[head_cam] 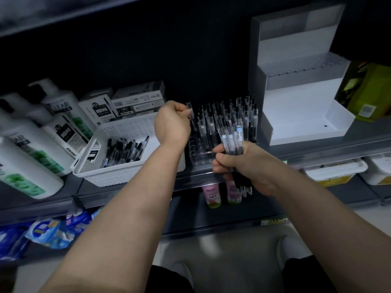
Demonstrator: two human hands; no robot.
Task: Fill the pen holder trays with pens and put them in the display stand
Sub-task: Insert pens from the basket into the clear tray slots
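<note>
A clear pen holder tray stands on the grey shelf, its back and right rows filled with upright black-and-clear pens. My left hand pinches a single pen above the tray's left side. In front of the tray my right hand grips a bundle of pens, tips pointing up. To the right stands the white and grey stepped display stand, with a clear tray on its upper step.
A white perforated basket with several loose pens sits to the left of the tray. Pen boxes and white shampoo bottles stand further left. A yellow-green box is right of the stand. Lower shelves hold bottles and packets.
</note>
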